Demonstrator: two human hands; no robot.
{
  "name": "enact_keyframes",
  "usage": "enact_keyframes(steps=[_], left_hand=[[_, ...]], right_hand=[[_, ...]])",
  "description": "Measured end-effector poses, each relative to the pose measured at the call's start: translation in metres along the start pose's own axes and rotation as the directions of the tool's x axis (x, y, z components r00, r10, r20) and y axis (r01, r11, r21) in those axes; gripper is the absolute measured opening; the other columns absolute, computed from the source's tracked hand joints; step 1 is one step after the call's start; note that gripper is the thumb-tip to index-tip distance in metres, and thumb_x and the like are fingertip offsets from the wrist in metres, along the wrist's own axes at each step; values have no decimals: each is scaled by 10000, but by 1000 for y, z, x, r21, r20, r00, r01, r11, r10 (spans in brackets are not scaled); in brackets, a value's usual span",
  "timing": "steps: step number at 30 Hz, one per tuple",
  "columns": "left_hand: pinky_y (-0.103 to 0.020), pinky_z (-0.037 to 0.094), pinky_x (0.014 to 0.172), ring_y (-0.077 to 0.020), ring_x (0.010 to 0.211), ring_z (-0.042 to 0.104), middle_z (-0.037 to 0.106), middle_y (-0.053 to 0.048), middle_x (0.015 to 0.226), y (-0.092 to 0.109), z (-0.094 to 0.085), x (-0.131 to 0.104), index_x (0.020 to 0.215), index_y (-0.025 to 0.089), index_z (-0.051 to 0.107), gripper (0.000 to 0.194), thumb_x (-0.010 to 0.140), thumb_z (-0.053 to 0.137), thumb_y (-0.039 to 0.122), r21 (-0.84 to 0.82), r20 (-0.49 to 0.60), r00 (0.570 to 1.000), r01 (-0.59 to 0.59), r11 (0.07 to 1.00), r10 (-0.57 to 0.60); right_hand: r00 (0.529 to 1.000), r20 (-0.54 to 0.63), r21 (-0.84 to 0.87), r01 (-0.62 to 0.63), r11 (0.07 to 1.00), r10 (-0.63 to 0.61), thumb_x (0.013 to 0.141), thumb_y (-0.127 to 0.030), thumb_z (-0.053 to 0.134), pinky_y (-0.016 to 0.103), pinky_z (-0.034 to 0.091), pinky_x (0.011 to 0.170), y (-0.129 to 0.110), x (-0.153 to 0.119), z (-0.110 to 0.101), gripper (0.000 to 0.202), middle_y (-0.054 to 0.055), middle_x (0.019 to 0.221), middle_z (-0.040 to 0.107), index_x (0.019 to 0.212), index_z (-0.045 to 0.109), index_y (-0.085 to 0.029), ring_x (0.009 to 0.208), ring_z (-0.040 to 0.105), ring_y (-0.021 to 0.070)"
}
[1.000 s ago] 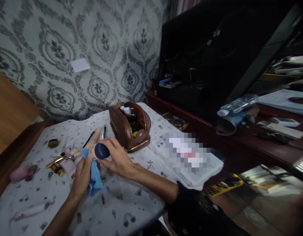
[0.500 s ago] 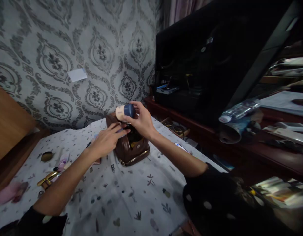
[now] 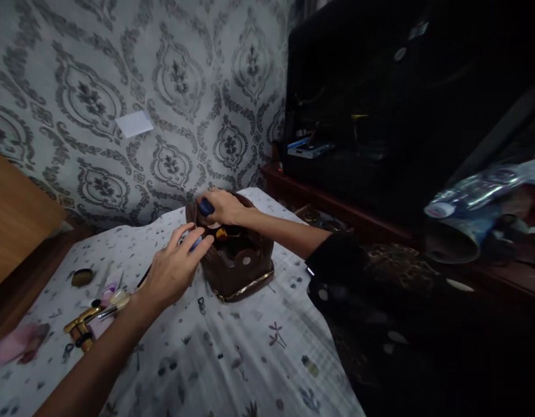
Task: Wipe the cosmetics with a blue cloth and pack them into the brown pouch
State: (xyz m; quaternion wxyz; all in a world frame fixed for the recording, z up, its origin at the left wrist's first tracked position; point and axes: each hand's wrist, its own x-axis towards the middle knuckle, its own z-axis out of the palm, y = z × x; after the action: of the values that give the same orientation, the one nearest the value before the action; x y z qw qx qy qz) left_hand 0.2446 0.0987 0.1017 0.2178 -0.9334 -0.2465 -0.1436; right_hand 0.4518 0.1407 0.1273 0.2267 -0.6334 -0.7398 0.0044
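The blue-capped container (image 3: 205,207) is gripped by the right hand (image 3: 224,207) at the brown bag's (image 3: 245,272) far end, beyond the left hand (image 3: 174,263), whose spread fingers' hold on blue material (image 3: 195,244) cannot be told.

"What do we have in our right hand (image 3: 224,207)?"
"A rounded, dark-blue-capped container (image 3: 205,207), at the mouth of our open brown leathery bag with gold zip (image 3: 224,279)."
"And our left hand (image 3: 169,271)?"
"A blue cloth (image 3: 195,244), mostly hidden."

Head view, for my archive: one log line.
brown bag: open; right hand: holding blue-capped container at bag mouth; left hand: beside bag; blue cloth: partly hidden
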Motion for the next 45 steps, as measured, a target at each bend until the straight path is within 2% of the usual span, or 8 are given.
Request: enact_keyframes(steps=[6, 12, 17, 22, 27, 32, 38, 45], left_hand=[[-318, 616, 758, -297, 1379, 412, 591, -106, 1354, -1, 5, 0, 1329, 272, 561, 509, 885, 401, 82, 6, -65, 998, -1, 1000, 1], [-290, 608, 645, -309, 1372, 419, 562, -96, 1410, -5, 4, -7, 1343, 271, 552, 607, 794, 443, 35, 42, -57, 998, -20, 999, 22], [-264, 599, 665, -284, 1350, 459, 593, -83, 1373, -4, 4, -11, 1326, 291, 565, 564, 832, 431, 55, 85, -120, 992, -15, 996, 25], [-310, 609, 734, -293, 1337, 467, 592, -99, 1370, -3, 5, -12, 1331, 257, 545, 520, 861, 426, 67, 88, -154, 987, -37, 995, 50], [-345, 618, 750, -307, 1327, 471, 584, -110, 1377, -4, 3, -12, 1329, 230, 524, 520, 850, 434, 48, 80, -163, 984, -59, 995, 72], [-361, 615, 803, -302, 1326, 480, 576, -105, 1393, -4, 3, -11, 1336, 233, 512, 548, 829, 449, 35, 75, -166, 983, -69, 995, 81], [-316, 621, 740, -282, 1351, 470, 556, -82, 1431, -2, 2, -11, 1354, 253, 514, 581, 821, 441, 34, 85, -134, 989, -49, 995, 60], [-313, 622, 751, -272, 1375, 450, 544, -78, 1450, -3, 2, -9, 1377, 251, 518, 581, 840, 425, 48, 67, -113, 992, -54, 996, 61]], right_hand=[[990, 104, -150, 109, 983, -94, 740, -154, 730, 418, 492, 906, -3, 21, 17, 409, 191, 1218, 642, 1135, 630, -128, 1129, 599, 343], [986, 83, -279, 165, 946, -147, 752, -136, 719, 489, 428, 993, 1, 28, 32, 359, 224, 1249, 625, 1100, 644, -93, 1199, 526, 369], [986, 44, -278, 167, 946, -161, 691, -72, 738, 476, 418, 990, 6, 33, 39, 383, 190, 1200, 648, 1062, 656, -119, 1187, 525, 354], [993, 29, -326, 116, 938, -113, 638, -168, 814, 476, 409, 996, 8, 40, 40, 493, 193, 1229, 641, 1101, 649, -133, 1181, 519, 347], [990, 89, -473, 139, 870, -110, 709, -264, 765, 442, 431, 965, 3, 41, 37, 462, 186, 1211, 648, 1129, 646, -113, 1167, 530, 328], [989, 125, -507, 129, 852, -76, 696, -243, 760, 450, 406, 1006, -1, 45, 36, 461, 168, 1245, 640, 1130, 655, -128, 1209, 521, 331], [986, 157, -481, 122, 868, -52, 662, -187, 774, 428, 421, 1005, -1, 48, 36, 497, 175, 1233, 656, 1139, 649, -117, 1210, 537, 326], [988, 114, -479, 144, 866, -101, 765, -161, 684, 413, 446, 969, 4, 43, 37, 471, 199, 1252, 645, 1222, 594, -93, 1186, 559, 309]])
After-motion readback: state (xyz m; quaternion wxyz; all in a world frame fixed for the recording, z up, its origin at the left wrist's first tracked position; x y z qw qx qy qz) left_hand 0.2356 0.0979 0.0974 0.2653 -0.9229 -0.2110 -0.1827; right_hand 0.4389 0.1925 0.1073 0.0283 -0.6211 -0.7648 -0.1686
